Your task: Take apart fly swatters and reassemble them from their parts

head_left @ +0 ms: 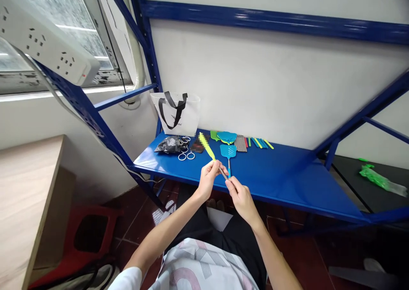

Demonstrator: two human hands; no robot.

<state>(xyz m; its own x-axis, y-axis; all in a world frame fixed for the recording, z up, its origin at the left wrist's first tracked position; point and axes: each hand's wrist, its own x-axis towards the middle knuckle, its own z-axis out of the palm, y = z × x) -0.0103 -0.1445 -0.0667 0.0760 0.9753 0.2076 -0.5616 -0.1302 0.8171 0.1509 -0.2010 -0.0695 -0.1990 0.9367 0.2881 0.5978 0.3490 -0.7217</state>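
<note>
Just above the shelf's front edge, my left hand (208, 178) is closed around the neck of a yellow fly swatter (207, 147), seen nearly edge-on. A thin metal rod (223, 173) runs from that neck toward me. My right hand (240, 196) is closed on the rod's lower end. Behind my hands lies a blue fly swatter (228, 152) with a metal rod and blue grip. Farther back are stacked blue swatter heads (226, 137), a green swatter head (214, 135), several metal rods (240, 143) and coloured handle grips (260, 143) in a row.
Left on the blue table (287, 175) are a white bag (179, 111), a black plastic bag (169, 144) and white-handled scissors (186, 154). A power strip (47, 38) hangs upper left. Blue frame posts stand at both sides. A red stool (92, 230) is below left.
</note>
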